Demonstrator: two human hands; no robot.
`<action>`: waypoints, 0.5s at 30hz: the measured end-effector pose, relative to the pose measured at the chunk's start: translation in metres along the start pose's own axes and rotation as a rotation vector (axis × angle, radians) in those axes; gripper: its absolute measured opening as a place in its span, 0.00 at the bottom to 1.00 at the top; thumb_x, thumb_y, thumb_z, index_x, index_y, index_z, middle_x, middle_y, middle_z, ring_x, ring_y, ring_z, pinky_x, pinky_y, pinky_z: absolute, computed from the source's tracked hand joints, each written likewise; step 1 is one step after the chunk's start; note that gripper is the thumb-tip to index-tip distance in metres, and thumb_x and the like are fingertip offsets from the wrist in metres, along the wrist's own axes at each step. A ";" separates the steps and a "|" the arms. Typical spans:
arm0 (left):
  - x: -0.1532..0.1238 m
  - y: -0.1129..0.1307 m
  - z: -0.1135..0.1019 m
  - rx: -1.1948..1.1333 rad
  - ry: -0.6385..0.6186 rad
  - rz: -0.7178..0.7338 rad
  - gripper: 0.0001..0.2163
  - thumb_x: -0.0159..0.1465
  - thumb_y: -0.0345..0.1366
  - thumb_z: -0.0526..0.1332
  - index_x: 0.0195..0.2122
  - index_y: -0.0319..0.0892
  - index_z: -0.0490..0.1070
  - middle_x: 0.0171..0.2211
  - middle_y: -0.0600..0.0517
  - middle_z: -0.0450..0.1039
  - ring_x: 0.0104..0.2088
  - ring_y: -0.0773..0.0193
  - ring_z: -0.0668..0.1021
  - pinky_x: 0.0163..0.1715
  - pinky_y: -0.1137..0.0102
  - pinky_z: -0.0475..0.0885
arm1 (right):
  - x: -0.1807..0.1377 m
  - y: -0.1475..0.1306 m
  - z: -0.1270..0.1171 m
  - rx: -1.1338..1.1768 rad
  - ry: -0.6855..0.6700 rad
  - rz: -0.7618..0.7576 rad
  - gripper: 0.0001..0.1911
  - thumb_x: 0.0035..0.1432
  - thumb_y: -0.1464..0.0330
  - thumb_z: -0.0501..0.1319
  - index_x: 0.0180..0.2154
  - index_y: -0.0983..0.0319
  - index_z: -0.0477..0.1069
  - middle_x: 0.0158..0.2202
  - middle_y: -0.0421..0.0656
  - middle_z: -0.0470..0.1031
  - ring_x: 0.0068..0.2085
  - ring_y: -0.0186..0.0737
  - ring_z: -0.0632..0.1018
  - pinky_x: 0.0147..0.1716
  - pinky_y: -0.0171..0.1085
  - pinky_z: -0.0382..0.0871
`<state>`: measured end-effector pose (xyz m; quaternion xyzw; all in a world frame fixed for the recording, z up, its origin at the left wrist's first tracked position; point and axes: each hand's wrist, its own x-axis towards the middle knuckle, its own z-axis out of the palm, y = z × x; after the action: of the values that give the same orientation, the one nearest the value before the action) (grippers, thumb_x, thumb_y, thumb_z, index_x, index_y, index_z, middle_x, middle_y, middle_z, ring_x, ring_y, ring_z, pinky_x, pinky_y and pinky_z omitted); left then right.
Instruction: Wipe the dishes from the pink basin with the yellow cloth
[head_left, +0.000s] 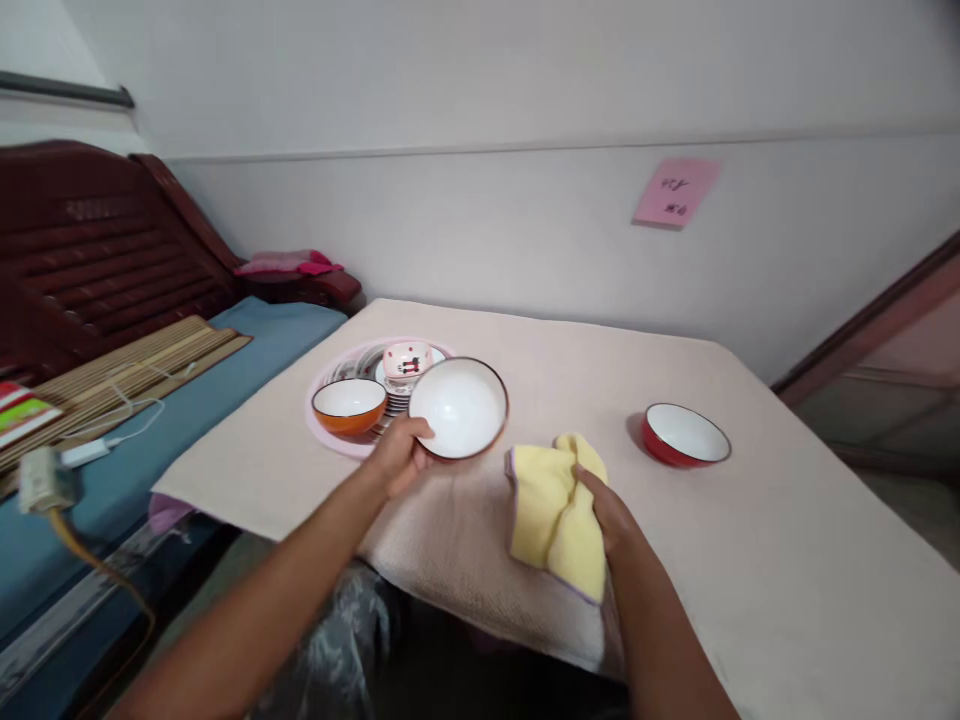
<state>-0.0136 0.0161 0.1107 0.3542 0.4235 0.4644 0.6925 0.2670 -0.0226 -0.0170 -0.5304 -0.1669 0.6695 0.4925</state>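
**A:** What is the left hand (401, 455) doing?

**B:** It grips the white bowl (459, 408) by its near rim, with the thumb on the rim and the fingers curled behind. The bowl is tipped up so its inside faces the person, and it is lifted just over the table's (750, 560) front-left part.

**A:** And the right hand (611, 515)?

**B:** It is closed on a bunched yellow cloth (555, 510). The thumb lies on top and the fingers are hidden underneath. The cloth hangs near the front edge, just right of the bowl but not touching it.

**A:** What lies around them?

**B:** A pink tray (330, 435) sits behind the left hand, toward the left edge. It holds an orange bowl (349, 405), a small patterned bowl (407, 360) and some plates (396, 402) under that. A red bowl (686, 433) stands alone, well apart toward the right side. A beige mat (450, 550) drapes over the front edge below the hands.

**A:** How far along would you say the work is?

**B:** Early, I'd judge. Only the red bowl stands apart from the tray, so it may be the one piece finished. The white bowl is in hand, and the cloth has not yet met it. The orange bowl, the patterned bowl and the plates all remain in the tray. I can't tell from here whether any piece is wet or dry.
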 end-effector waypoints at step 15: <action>0.041 -0.121 0.022 0.355 0.061 0.215 0.16 0.57 0.44 0.58 0.42 0.41 0.62 0.44 0.45 0.69 0.41 0.57 0.74 0.33 0.62 0.75 | -0.054 0.013 0.056 -1.257 0.076 -1.135 0.17 0.51 0.65 0.60 0.44 0.64 0.68 0.45 0.51 0.70 0.48 0.51 0.69 0.48 0.50 0.62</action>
<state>0.0567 0.0147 0.0022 0.4994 0.4791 0.4642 0.5527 0.2095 -0.0567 0.0236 -0.5634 -0.7324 0.0853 0.3728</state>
